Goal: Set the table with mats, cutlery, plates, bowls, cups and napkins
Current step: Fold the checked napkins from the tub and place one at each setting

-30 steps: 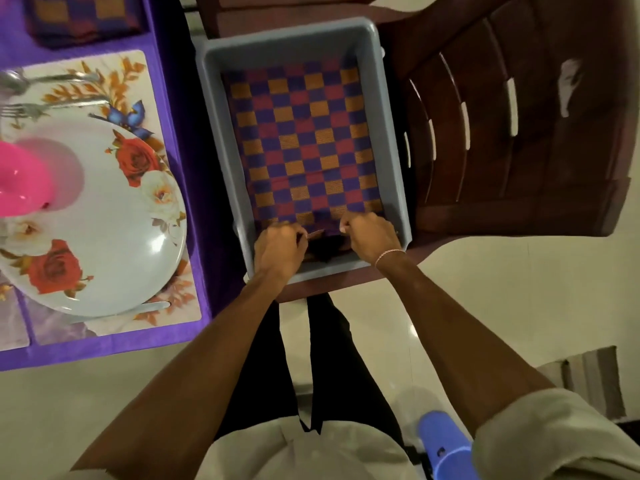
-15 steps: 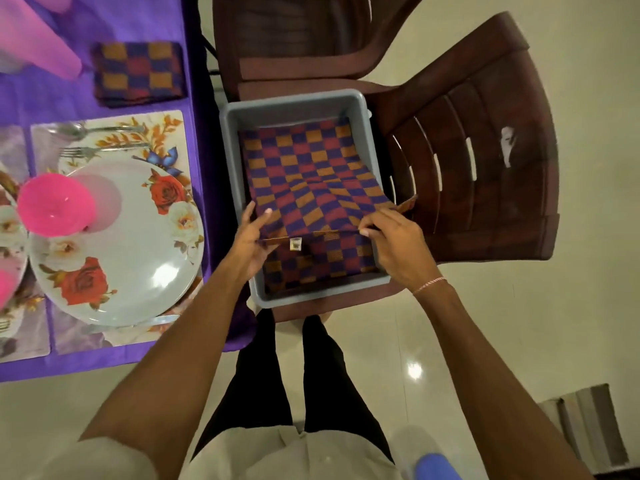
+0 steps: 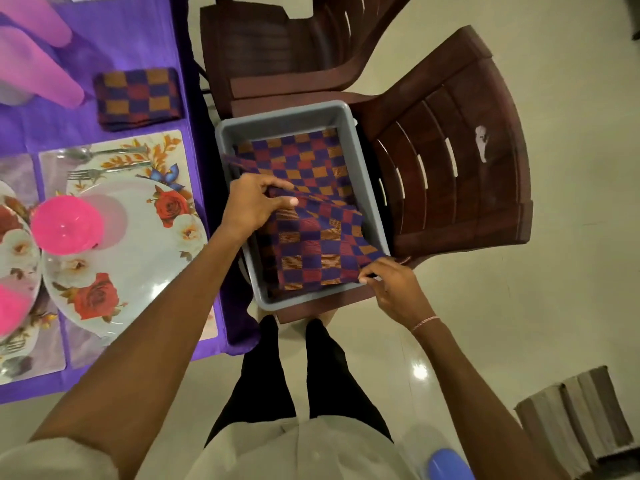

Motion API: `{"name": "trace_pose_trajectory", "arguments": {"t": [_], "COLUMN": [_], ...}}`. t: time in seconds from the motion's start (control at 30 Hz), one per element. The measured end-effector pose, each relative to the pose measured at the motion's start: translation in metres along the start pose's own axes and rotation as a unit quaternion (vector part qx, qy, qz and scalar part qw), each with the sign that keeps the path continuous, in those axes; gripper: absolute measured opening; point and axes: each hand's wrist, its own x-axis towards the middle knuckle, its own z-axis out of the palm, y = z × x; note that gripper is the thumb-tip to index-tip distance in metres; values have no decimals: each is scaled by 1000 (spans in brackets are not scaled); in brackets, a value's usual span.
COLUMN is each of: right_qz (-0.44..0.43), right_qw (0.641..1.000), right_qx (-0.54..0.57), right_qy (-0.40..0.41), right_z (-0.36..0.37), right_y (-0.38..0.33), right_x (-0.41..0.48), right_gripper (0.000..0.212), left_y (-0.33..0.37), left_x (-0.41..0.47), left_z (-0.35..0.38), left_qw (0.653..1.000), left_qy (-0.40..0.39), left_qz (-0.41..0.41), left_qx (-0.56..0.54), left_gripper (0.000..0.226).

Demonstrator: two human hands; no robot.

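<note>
The checked napkin (image 3: 311, 244) lies loosely part-folded inside the grey tub (image 3: 301, 301), which stands on the seat of a brown chair (image 3: 450, 188) just beside the table (image 3: 138, 36). The left hand (image 3: 258, 204) is over the tub's middle on its table side, thumb and fingers curled and pinching a raised fold of the cloth. The right hand (image 3: 394, 287) is at the tub's near right corner, fingertips pinching the cloth's near corner where it rides over the rim. The napkin spans the gap between the two grips, so its long axis runs diagonally from the far left of the tub to the near right. Checked fabric also shows flat at the far end of the tub; whether that is the same cloth or a second one beneath cannot be told from this view. On the table, one place has a mat (image 3: 166, 143), plate (image 3: 138, 258), pink bowl (image 3: 65, 225), fork (image 3: 93, 173) and spoon (image 3: 79, 153), with a folded napkin (image 3: 138, 98) beyond the mat. Judgement: the step in hand is folding (a napkin step, late in the setting). The table lies to the left, so the left hand is the nearer one for the carry across
</note>
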Motion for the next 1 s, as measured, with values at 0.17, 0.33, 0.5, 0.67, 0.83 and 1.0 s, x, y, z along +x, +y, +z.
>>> {"name": "trace_pose_trajectory", "arguments": {"t": [0.17, 0.33, 0.5, 0.67, 0.83, 1.0], "right_qz": [31, 79, 54, -95, -118, -116], "right_qw": [998, 993, 966, 966, 972, 963], "right_qx": [34, 75, 103, 68, 90, 173], "right_qy": [-45, 37, 233, 231, 181, 168], "right_z": [30, 23, -27, -74, -99, -109], "right_y": [-21, -39, -75, -116, -143, -148], "right_x": [5, 31, 80, 130, 144, 129], "right_gripper": [26, 2, 33, 57, 37, 31], "left_y": [48, 92, 135, 163, 169, 157], "left_x": [-11, -23, -42, -62, -78, -93], "left_z": [-19, -48, -86, -118, -135, -147], "left_qw": [991, 977, 971, 961, 955, 948], "left_qy": [-15, -29, -18, -1, 34, 86], "left_qz": [55, 114, 163, 202, 231, 236], "left_qx": [123, 177, 176, 187, 182, 193], "left_gripper": [37, 26, 21, 18, 18, 35]}}
